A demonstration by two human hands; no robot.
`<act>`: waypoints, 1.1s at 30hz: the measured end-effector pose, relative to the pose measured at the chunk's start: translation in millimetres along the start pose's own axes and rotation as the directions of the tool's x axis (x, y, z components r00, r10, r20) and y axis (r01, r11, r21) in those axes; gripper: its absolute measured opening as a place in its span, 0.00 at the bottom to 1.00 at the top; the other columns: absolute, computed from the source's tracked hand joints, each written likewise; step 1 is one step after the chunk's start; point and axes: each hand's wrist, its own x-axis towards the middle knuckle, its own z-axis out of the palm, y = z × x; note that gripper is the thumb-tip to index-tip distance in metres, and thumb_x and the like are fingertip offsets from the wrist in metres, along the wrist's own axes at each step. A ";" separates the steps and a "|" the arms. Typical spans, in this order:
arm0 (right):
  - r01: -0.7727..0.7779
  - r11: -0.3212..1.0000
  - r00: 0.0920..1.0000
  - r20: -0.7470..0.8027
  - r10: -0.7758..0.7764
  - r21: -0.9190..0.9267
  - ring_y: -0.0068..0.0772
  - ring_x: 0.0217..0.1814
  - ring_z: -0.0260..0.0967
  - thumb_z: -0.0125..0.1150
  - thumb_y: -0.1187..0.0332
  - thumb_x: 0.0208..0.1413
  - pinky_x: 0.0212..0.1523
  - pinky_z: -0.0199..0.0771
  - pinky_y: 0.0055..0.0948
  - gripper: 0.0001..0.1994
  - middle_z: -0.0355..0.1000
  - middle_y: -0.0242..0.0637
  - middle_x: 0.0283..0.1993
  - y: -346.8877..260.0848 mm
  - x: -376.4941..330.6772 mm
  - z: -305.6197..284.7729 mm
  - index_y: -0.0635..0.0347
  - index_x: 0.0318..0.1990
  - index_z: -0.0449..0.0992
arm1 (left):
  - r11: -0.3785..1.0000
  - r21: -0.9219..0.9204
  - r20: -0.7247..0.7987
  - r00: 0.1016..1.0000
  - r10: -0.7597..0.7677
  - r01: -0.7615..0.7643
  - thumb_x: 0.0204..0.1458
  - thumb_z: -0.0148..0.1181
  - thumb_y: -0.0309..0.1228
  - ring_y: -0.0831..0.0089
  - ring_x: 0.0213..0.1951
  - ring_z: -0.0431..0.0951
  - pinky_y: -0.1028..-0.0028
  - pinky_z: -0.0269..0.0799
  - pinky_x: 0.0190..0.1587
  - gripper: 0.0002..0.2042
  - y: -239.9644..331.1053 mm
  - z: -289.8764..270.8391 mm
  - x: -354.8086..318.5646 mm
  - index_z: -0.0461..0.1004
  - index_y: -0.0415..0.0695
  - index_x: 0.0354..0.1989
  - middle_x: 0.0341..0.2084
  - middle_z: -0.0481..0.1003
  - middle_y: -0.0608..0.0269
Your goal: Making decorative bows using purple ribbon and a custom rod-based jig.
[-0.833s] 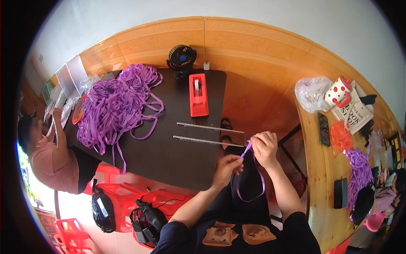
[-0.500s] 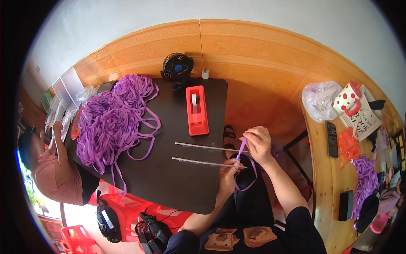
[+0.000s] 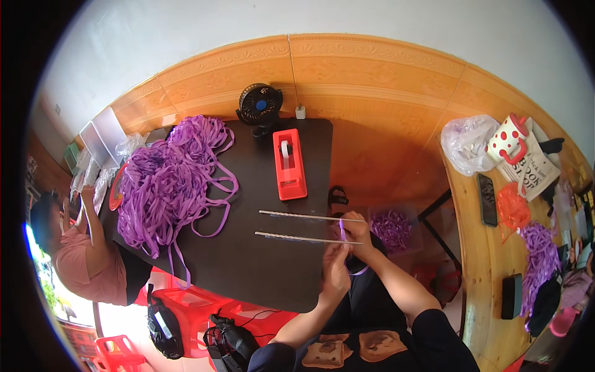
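Two thin metal rods (image 3: 291, 237) lie side by side, a gap between them, and jut past the right edge of the dark table. A narrow purple ribbon (image 3: 342, 230) spans the gap near their outer ends. Beside the nearer rod, my left hand (image 3: 336, 268) is closed on the ribbon with thumb and fingers pinched. My right hand (image 3: 359, 235) is closed at the farther rod's end, pinching the ribbon there; its fingertips are partly hidden. The ribbon's loose length hangs below my hands. A big heap of purple ribbon (image 3: 164, 192) covers the table's left part.
A red tape dispenser (image 3: 291, 183) and a black fan (image 3: 260, 104) stand on the dark table (image 3: 248, 273). Below my right hand is a clear bin (image 3: 412, 239) of purple ribbon pieces. A wooden table (image 3: 474, 273) at right bears a phone (image 3: 487, 199) and bags. Another person (image 3: 90, 260) sits left.
My right hand has come down and left to the farther rod, bringing the raised ribbon between the rods. The left hand stays by the nearer rod. The bin now shows.
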 end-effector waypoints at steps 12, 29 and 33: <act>-0.623 0.674 0.780 0.256 0.570 0.397 0.17 0.31 0.70 0.66 0.72 0.51 0.30 0.69 0.23 0.06 0.73 0.35 0.25 -95.7 -93.5 -12.2 0.66 0.32 0.78 | 0.963 0.226 0.095 0.981 -0.172 0.147 0.55 0.61 0.21 0.76 0.32 0.79 0.78 0.74 0.39 0.03 46.6 -41.7 -114.9 0.79 0.36 0.35 0.29 0.80 0.60; -0.736 0.187 0.591 0.484 0.645 0.650 0.27 0.31 0.74 0.60 0.85 0.49 0.35 0.73 0.23 0.03 0.76 0.38 0.29 -186.0 -179.8 -39.8 0.69 0.30 0.77 | 0.845 0.443 0.192 0.890 -0.414 0.298 0.54 0.62 0.21 0.74 0.24 0.78 0.77 0.75 0.29 0.03 64.8 -89.2 -126.7 0.78 0.34 0.33 0.24 0.78 0.58; -0.796 0.152 0.523 0.538 0.661 0.587 0.22 0.28 0.73 0.64 0.82 0.49 0.28 0.70 0.18 0.03 0.77 0.37 0.27 -190.3 -186.9 -39.3 0.66 0.31 0.78 | 0.840 0.478 0.156 0.916 -0.368 0.256 0.54 0.63 0.22 0.77 0.24 0.78 0.79 0.73 0.27 0.02 65.7 -92.8 -129.5 0.79 0.36 0.33 0.24 0.79 0.60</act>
